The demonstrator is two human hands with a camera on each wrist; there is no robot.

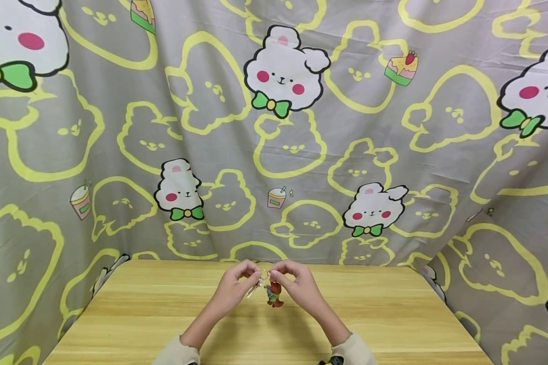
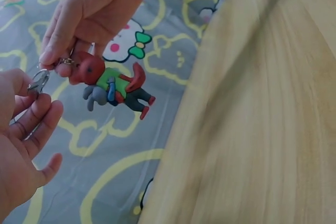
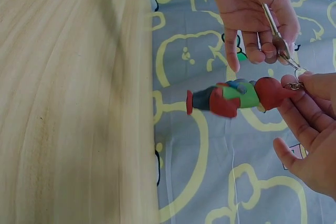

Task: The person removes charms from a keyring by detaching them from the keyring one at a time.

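We see left hand (image 1: 238,285) and right hand (image 1: 298,282) pinching metal ring (image 3: 297,67) (key (image 3: 279,40) and red-headed figurine (image 3: 242,97) on it!), above table (image 1: 146,304), towards far edge.

Over the wooden table (image 1: 132,309), 2 loose, pale cream sleeves (image 1: 175,351) appear, unpatterned where visible; above that same table, 2 black items (image 1: 337,360), mostly cut off, show beside the cuffs (image 1: 348,345).
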